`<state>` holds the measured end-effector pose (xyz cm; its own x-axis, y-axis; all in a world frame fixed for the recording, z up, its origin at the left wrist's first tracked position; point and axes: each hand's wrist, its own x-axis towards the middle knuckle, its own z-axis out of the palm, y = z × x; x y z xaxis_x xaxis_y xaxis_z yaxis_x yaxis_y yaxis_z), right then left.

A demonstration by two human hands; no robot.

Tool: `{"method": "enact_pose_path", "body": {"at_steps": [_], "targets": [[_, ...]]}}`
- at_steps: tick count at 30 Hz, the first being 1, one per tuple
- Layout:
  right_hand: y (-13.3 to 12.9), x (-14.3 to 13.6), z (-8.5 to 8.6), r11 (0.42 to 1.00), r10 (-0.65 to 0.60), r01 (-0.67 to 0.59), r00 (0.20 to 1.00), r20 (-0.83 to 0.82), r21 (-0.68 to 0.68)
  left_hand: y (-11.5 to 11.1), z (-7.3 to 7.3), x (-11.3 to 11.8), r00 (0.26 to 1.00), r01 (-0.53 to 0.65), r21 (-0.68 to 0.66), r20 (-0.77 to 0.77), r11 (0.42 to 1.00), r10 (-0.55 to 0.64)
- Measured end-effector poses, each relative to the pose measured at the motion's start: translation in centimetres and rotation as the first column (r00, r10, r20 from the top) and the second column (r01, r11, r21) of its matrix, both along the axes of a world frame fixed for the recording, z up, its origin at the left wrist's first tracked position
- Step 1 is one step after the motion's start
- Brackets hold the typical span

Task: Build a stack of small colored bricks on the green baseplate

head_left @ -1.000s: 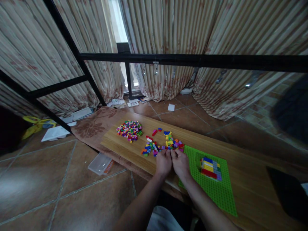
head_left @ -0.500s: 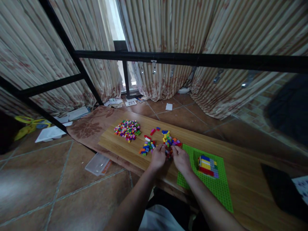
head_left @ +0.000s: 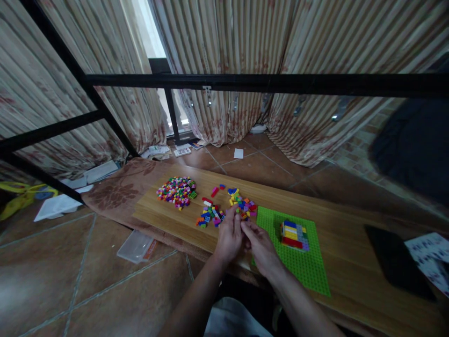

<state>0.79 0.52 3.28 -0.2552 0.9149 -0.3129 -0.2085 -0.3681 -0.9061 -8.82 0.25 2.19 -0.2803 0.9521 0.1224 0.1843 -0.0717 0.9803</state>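
Observation:
My left hand (head_left: 229, 236) and my right hand (head_left: 260, 241) meet above the near side of the loose toy bricks (head_left: 242, 202). Their fingers are closed together at the tips, and whatever they hold is too small or hidden to make out. Just to the right of my right hand lies a green baseplate (head_left: 315, 271). On it sits a block of joined bricks (head_left: 294, 235) in blue, yellow, white, red, grey and purple. Left of my hands is a smaller cluster of bricks (head_left: 210, 215), with a red brick and a white one behind it.
A large heap of small colourful bricks (head_left: 177, 191) covers the left part of the wooden board (head_left: 154, 213). A black flat object (head_left: 396, 260) and printed sheets (head_left: 430, 260) lie at the right. A clear plastic lid (head_left: 135, 245) rests on the floor. Black metal bars (head_left: 245, 82) cross behind.
Both hands have drawn back from the loose bricks toward me and come together, fingers now meeting. The camera view has turned slightly to the right.

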Motion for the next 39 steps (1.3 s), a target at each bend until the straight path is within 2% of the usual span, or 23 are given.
{"method": "enact_pose_path", "body": {"at_steps": [4, 9, 11, 16, 19, 26, 31, 36, 39], "targets": [[-0.7, 0.8, -0.3, 0.999, 0.033, -0.033, 0.998, -0.046, 0.012, -1.0, 0.6, 0.2, 0.999, 0.021, 0.014, -0.04, 1.0, -0.02], [-1.7, 0.8, -0.7, 0.997, 0.04, -0.041, 0.999, 0.024, 0.062, -2.0, 0.2, 0.6, 0.987, -0.156, -0.042, -0.046, 0.987, 0.154], [-2.0, 0.6, -0.6, 0.998, 0.032, -0.034, 0.999, 0.033, 0.061, -2.7, -0.2, 0.7, 0.982, -0.186, -0.084, -0.003, 0.979, 0.186], [-2.1, 0.6, -0.7, 0.999, -0.044, 0.043, 0.998, 0.045, 0.03, -4.3, -1.0, 0.5, 0.959, -0.051, -0.144, 0.271, 0.988, 0.089], [-2.0, 0.9, -1.2, 0.998, -0.05, 0.046, 0.995, 0.081, 0.044, -4.7, -1.2, 0.3, 0.931, 0.001, -0.15, 0.361, 0.989, 0.053], [-1.3, 1.1, -1.7, 0.98, -0.078, 0.035, 0.974, 0.214, 0.197, -4.4, -1.7, 0.3, 0.92, 0.014, -0.197, 0.386, 0.98, 0.065], [-0.8, 1.0, -1.9, 0.922, -0.073, -0.076, 0.928, 0.364, 0.379, -4.6, -1.8, 0.7, 0.935, 0.009, -0.221, 0.348, 0.975, 0.07], [-1.7, 0.9, -2.5, 0.904, -0.09, -0.163, 0.832, 0.547, 0.396, -5.0, -1.2, 0.9, 0.932, 0.038, -0.242, 0.36, 0.97, 0.054], [-2.2, 0.8, -2.9, 0.896, -0.091, -0.207, 0.78, 0.619, 0.392, -5.2, -1.1, 1.1, 0.942, -0.017, -0.288, 0.316, 0.957, 0.111]]}}
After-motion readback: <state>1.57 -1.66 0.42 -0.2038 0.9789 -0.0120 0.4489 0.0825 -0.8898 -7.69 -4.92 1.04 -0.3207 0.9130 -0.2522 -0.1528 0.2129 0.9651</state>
